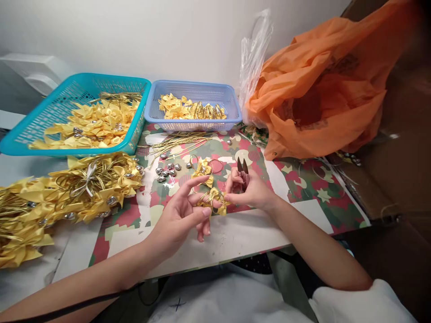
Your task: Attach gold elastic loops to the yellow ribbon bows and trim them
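A yellow ribbon bow with gold wire (214,197) is held between my two hands, above the near part of the table. My left hand (183,208) has the gold loops around its fingers, with the thumb bent over them. The fingertips of my right hand (247,188) pinch the bow's right side. Small dark-bladed scissors (242,167) are also in my right hand, blades pointing up and away. Just beyond lies another yellow bow (203,168) on the patterned sheet. Several silver bells (165,172) are left of it.
A teal basket (139,121) and a blue basket (193,121) hold yellow bows at the back. Gold wires (180,143) lie before them. Bundled bows (97,184) are piled at the left. An orange bag (323,89) stands back right beside a clear bag (253,63).
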Demonstrator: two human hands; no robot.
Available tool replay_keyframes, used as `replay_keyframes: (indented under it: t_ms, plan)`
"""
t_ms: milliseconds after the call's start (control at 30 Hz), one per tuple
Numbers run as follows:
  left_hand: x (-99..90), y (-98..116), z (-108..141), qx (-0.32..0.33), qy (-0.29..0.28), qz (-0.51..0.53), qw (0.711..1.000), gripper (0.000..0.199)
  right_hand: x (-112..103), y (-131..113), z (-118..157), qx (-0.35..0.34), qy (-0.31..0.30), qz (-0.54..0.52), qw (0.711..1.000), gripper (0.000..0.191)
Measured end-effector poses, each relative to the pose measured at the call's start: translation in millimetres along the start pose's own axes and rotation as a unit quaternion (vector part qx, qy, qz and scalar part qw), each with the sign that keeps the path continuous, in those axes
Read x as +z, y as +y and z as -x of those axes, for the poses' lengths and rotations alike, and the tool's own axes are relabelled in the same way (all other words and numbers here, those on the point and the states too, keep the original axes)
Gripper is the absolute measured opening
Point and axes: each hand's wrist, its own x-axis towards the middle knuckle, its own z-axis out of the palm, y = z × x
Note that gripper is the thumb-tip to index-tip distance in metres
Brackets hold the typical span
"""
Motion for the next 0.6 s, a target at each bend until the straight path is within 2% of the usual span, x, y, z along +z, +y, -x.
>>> replay_keyframes:
  t_ms: [300, 600]
  plan:
    - [1.0, -3.8, 4.8, 0.021, -0.034, -0.034, 0.999, 0.053, 0.5, 1.0, -0.3, -0.017, -0.025, -0.01, 1.0, 0.046]
    - [2.9, -2.7, 5.8, 0.018, 0.008, -0.066, 0.998, 0.057, -3.4, 4.1, -2.5, -0.087, -0.023, 0.018, 0.996, 0.045]
